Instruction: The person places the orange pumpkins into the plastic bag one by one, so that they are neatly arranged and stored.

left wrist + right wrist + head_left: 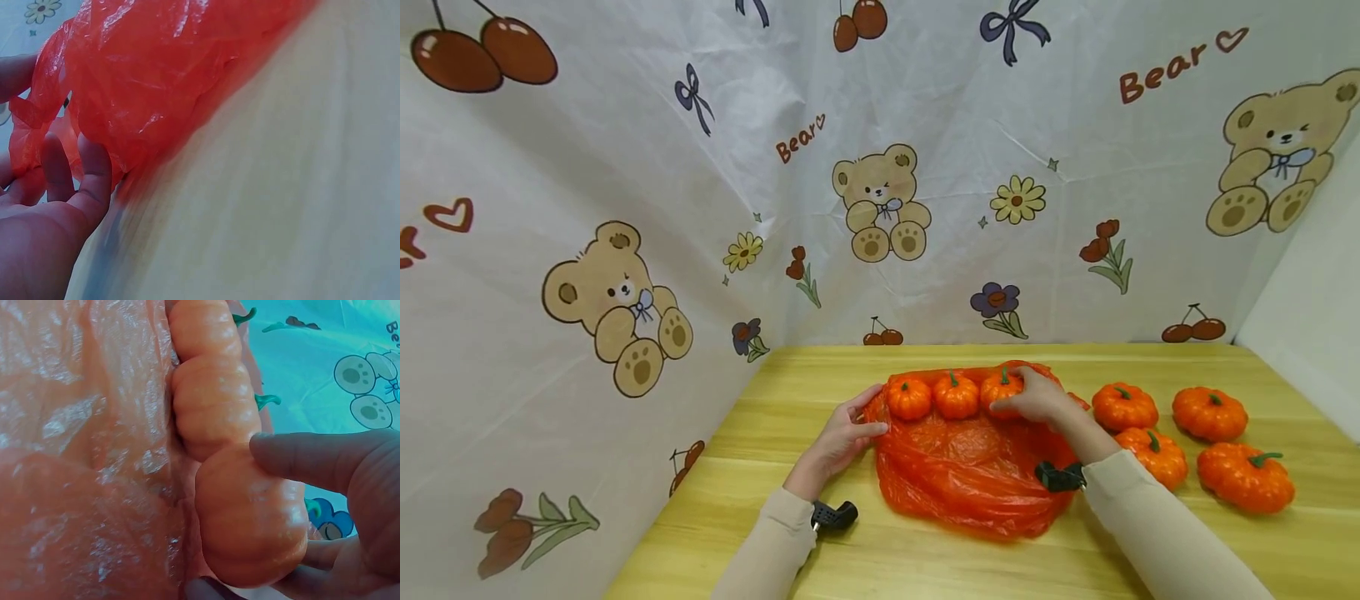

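A red plastic bag [962, 492] lies spread on the table with its mouth open. Three small orange pumpkins with green stems stand in a row along its far side: a left pumpkin [910, 399], a middle pumpkin [956, 396] and a right pumpkin [1000, 390]. My right hand [1037, 395] grips the right pumpkin, thumb on one side and fingers round the other, as the right wrist view shows. At the bag's left edge, my left hand [842, 433] holds the thin plastic between thumb and fingers. Some of its fingertips are hidden by the bag.
Several more pumpkins sit right of the bag, among them a back pumpkin [1210, 414] and a front pumpkin [1246, 477]; my right forearm partly covers one. Behind the wooden table [820, 550] hangs a bear-print cloth [925, 292]. A white panel [1307, 325] stands at right.
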`<state>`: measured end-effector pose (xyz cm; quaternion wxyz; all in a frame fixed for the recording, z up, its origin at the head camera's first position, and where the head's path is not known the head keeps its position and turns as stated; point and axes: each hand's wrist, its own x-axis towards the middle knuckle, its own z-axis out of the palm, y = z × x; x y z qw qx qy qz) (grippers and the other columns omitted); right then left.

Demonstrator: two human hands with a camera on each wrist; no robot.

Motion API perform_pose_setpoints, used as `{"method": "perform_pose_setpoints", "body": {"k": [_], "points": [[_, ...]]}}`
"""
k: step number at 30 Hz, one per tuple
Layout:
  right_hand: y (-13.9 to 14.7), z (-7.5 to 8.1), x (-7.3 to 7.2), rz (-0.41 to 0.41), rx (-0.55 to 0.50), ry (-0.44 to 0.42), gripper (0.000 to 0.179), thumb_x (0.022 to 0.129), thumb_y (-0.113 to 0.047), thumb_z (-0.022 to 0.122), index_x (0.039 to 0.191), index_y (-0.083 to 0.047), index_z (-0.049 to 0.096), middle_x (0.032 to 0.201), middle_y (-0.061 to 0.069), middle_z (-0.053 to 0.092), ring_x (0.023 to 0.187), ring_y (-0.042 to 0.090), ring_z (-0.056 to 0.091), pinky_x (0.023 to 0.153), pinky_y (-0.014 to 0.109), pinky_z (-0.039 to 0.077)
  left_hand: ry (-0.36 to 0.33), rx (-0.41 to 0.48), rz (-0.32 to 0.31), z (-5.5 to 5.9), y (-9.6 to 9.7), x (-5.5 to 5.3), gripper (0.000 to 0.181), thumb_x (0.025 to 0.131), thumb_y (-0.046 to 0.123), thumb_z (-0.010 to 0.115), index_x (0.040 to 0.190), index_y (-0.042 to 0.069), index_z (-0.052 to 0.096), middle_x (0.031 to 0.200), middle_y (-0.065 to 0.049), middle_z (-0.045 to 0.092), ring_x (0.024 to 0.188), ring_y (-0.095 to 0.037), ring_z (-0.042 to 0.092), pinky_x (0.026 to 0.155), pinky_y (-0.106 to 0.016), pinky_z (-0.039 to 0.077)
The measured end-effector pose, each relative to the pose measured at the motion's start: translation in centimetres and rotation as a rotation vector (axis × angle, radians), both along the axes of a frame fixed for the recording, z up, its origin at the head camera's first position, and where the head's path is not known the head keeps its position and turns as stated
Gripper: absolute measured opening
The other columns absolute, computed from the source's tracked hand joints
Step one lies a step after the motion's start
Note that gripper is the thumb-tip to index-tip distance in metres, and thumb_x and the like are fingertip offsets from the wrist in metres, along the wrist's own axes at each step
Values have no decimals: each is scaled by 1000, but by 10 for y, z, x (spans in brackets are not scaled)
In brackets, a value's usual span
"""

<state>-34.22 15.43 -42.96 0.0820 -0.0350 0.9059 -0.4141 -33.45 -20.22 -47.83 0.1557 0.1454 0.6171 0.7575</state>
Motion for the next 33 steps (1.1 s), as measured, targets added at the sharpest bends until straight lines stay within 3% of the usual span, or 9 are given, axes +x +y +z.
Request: {"method": "perform_pose_setpoints", "body": {"k": [4, 7, 11, 15, 21, 29, 33], "points": [[2, -5, 1, 5, 15, -17, 95, 86, -35, 81, 154, 8, 30, 147, 38, 43, 125, 48, 50, 107, 58, 48, -11, -18, 5, -3, 0, 2, 88, 87, -8, 66, 164, 10, 27, 167, -18, 30, 137, -26, 50, 99, -27, 58], [1, -7, 2, 1, -13, -36, 95, 85, -33, 83, 153, 7, 31, 144, 37, 45, 110, 40, 57, 88, 45, 57, -3, -18, 8, -5, 0, 3, 87, 88, -7, 67, 164, 10, 28, 167, -19, 29, 137, -26, 50, 99, -26, 58], [1, -8, 3, -2, -65, -72, 93, 86, -28, 82, 154, 7, 29, 144, 36, 45, 87, 28, 61, 67, 30, 57, 10, -10, 1, -4, 0, 2, 88, 88, -7, 66, 164, 9, 26, 168, -21, 26, 138, -28, 48, 99, -26, 58], [2, -6, 3, -8, -52, -76, 94, 85, -24, 83, 154, 8, 28, 145, 38, 43, 79, 24, 63, 68, 29, 59, 5, -5, -9, -3, 0, 1, 88, 88, -8, 66, 164, 9, 25, 168, -22, 25, 139, -29, 48, 99, -26, 58], [3, 0, 3, -11, 35, -37, 94, 82, -22, 86, 151, 10, 30, 141, 38, 48, 85, 24, 68, 77, 35, 61, 0, 1, -12, 1, -1, -1, 89, 87, -9, 66, 164, 9, 24, 168, -21, 25, 138, -29, 48, 97, -25, 58], [9, 2, 10, 5, 1, -33, 86, 90, -20, 78, 151, 13, 28, 143, 40, 45, 90, 26, 70, 80, 36, 62, -4, -17, 8, 0, 1, 2, 89, 87, -9, 66, 164, 10, 26, 168, -18, 28, 136, -27, 50, 95, -24, 59], [11, 9, 16, 19, -29, -35, 82, 94, -22, 74, 151, 13, 27, 146, 40, 42, 100, 34, 70, 87, 42, 62, 5, -10, 2, 0, 1, 1, 89, 88, -10, 65, 165, 8, 22, 168, -20, 27, 137, -27, 50, 96, -24, 59]]}}
